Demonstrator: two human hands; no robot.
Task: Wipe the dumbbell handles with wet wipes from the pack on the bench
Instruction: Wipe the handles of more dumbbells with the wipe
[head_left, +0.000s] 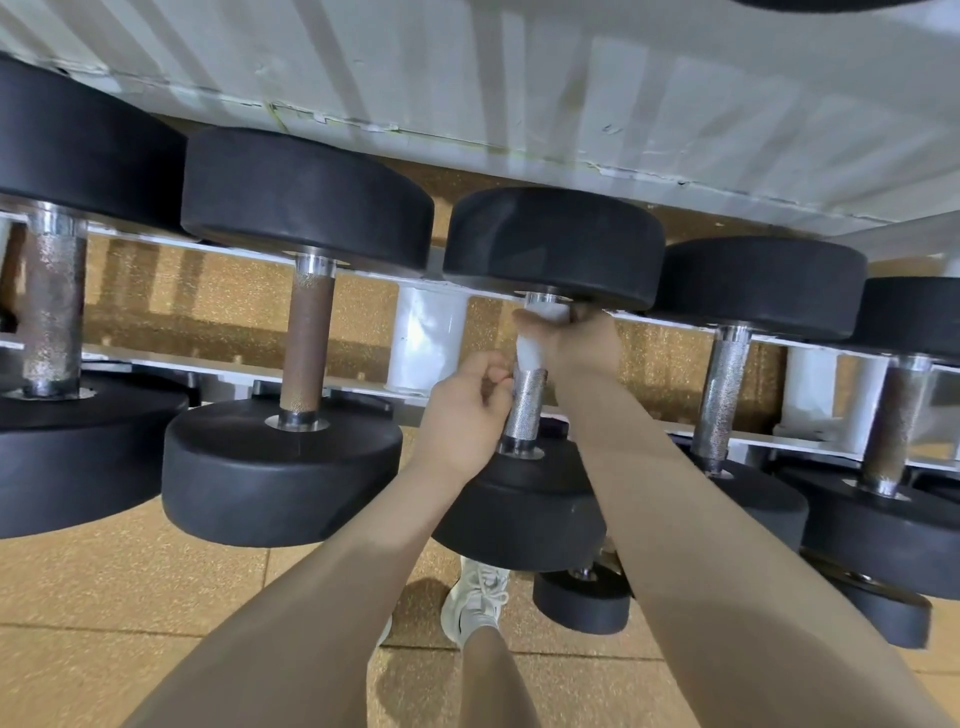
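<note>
The wiping step is under way on the middle dumbbell of the row, a black rubber-ended dumbbell with a knurled silver steel handle (527, 410), lying on the white metal rack (428, 340) with its handle running near to far. The right hand (576, 340) is at the far end of that handle, its fingers curled round a white wet wipe (535, 332) wrapped about the bar just under the far black weight head. The left hand (470, 410) sits just left of the handle's near half, fingers curled in, the fingertips seeming to pinch a loose edge of the wipe; that detail is too small to be sure of.

The near stretch of the handle shows bare, so the next move likely calls for drawing the wrapped wipe nearer along the bar while twisting it. The rust-brown handle (306, 353) to the left and the silver one (724, 395) to the right would follow. The pack and bench are out of view.
</note>
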